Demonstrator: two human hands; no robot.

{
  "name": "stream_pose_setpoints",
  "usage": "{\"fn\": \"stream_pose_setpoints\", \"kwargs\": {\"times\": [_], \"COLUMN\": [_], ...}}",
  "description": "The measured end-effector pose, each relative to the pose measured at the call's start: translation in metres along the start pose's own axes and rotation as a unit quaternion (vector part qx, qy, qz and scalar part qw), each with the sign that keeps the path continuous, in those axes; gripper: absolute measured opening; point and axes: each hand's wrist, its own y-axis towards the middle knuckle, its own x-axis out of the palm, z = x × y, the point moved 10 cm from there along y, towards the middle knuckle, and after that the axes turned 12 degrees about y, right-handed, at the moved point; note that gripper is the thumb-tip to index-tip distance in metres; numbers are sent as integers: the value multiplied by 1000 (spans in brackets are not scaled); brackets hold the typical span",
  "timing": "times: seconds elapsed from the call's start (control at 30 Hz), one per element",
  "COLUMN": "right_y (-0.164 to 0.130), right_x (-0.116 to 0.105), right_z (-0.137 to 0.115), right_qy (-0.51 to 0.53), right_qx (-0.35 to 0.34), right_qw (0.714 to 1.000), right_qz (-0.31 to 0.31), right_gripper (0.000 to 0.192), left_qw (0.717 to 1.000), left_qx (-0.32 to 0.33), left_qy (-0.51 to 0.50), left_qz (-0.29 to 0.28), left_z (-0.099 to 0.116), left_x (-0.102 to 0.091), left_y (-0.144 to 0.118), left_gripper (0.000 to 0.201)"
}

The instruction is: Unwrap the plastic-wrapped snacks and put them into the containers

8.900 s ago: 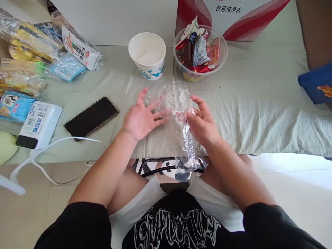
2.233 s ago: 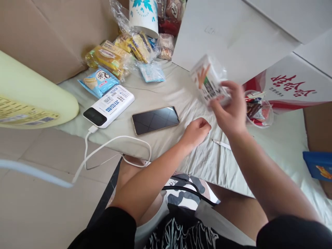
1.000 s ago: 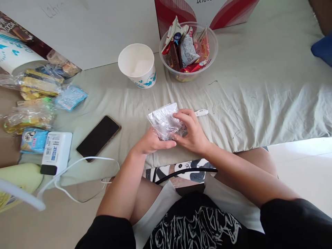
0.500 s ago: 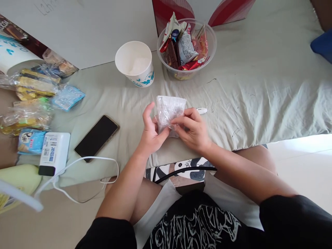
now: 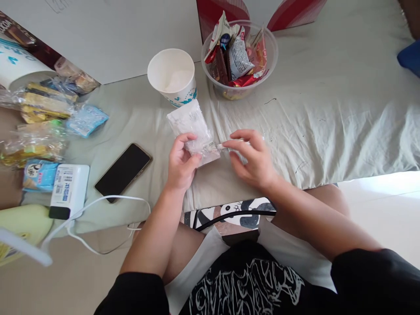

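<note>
My left hand grips a flat white packet with a crinkled clear wrapping, thumb on top and fingers beneath. The packet is tilted, its far end in front of the paper cup. At the packet's near right edge, my right hand has its fingertips on a small pale strip; what this strip is I cannot make out. A small white item lies on the cloth behind my right hand, mostly hidden by the fingers.
A clear plastic tub of wrapped snacks stands beside the cup. To the left lie a phone, a white power bank with a cable, and several snack packs. A large box stands behind.
The packet has tilted and shifted left in my left hand. My right hand has moved from the middle of the packet outward to the right, with the pale strip at its fingertips.
</note>
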Motion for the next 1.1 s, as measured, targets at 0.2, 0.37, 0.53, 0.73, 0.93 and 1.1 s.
{"fn": "stream_pose_setpoints", "kwargs": {"times": [0.2, 0.37, 0.53, 0.73, 0.93, 1.1], "right_y": [-1, -3, -3, -8, -15, -18], "right_x": [-22, -20, -29, 34, 37, 39], "right_z": [44, 56, 62, 25, 37, 44], "right_qy": [-131, -150, 45, 474, 472, 470], "right_qx": [86, 101, 211, 272, 299, 311], "right_qw": [986, 982, 976, 833, 827, 824], "right_qz": [-49, -56, 16, -89, -63, -62], "right_gripper": [34, 12, 16, 36, 49, 51], "left_qw": [999, 998, 990, 977, 970, 960], "left_qx": [7, 10, 59, 114, 92, 135], "left_qy": [33, 59, 112, 156, 222, 242], "left_qz": [2, 30, 65, 88, -34, -32], "left_z": [1, -1, 1, 19, 16, 17], "left_x": [-1, -5, -12, -1, 27, 25], "left_y": [4, 5, 4, -6, -10, -10], "left_gripper": [61, 41, 39, 32, 31, 27]}}
